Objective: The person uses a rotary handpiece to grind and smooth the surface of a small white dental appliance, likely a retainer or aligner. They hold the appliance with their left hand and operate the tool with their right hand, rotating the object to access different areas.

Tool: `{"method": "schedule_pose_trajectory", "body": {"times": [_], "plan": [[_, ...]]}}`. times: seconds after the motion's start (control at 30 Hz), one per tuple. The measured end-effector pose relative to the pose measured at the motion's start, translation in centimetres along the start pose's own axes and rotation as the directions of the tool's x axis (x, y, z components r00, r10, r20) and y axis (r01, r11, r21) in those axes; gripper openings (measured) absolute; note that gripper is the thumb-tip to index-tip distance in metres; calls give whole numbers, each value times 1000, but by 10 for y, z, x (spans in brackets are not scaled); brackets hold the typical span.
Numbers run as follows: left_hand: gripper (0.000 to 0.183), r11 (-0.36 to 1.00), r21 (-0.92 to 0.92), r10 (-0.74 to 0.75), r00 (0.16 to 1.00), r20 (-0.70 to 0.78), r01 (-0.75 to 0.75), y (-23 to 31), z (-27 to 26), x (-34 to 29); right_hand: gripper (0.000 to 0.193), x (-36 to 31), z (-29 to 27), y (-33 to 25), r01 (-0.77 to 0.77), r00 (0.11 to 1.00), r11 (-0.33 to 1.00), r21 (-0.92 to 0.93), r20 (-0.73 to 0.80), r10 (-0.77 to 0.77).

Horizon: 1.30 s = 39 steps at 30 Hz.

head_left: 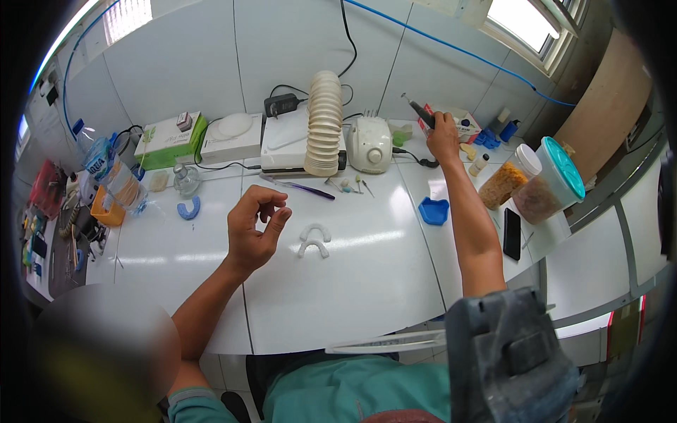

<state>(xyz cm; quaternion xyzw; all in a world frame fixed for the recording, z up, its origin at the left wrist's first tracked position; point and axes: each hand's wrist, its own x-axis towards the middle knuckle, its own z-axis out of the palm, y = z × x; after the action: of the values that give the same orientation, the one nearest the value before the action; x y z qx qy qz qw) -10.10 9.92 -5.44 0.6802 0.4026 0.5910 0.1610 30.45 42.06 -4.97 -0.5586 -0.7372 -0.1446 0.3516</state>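
Observation:
At the far right of the bench my right hand (443, 137) is closed around a dark rotary handpiece (424, 115), whose thin metal tip points up and left. My left hand (255, 224) hovers over the middle of the white bench, fingers loosely curled and thumb apart, with nothing visible in it. Just to its right lie two white horseshoe-shaped dental arch pieces, the far one (315, 229) and the near one (313, 248). Beyond them are a purple pen-like tool (310, 189) and several small burs (347, 185). A white control unit (370, 144) stands left of my right hand.
A ribbed suction hose (324, 123) stands upright at the back. A blue tray (434, 211), a phone (512, 234), a jar (509, 178) and a teal-lidded tub (550, 182) are on the right. Leftward are a blue arch (189, 208), a glass burner (186, 180) and a water bottle (113, 173).

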Motion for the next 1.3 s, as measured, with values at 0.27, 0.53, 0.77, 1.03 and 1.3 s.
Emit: {"method": "schedule_pose_trajectory", "body": {"times": [0.27,0.53,0.77,1.03,1.3], "plan": [[27,904,-113,404,911,-83,-412,106,-16,26,34,-47,-77,-54,194,899,919,344,-436,-27],[20,920,-231,-243,922,301,318,52,24,-19,46,-127,-145,-144,478,874,697,534,-205,-441],[58,743,-359,-420,811,408,565,29,60,-30,47,-169,-140,-181,393,810,677,622,114,-575],[44,818,-336,-339,863,375,468,28,57,-49,45,-185,-138,-190,398,749,657,641,187,-636],[47,819,-355,-326,874,359,451,30,64,-52,47,-193,-130,-184,399,724,646,651,209,-658]]}}
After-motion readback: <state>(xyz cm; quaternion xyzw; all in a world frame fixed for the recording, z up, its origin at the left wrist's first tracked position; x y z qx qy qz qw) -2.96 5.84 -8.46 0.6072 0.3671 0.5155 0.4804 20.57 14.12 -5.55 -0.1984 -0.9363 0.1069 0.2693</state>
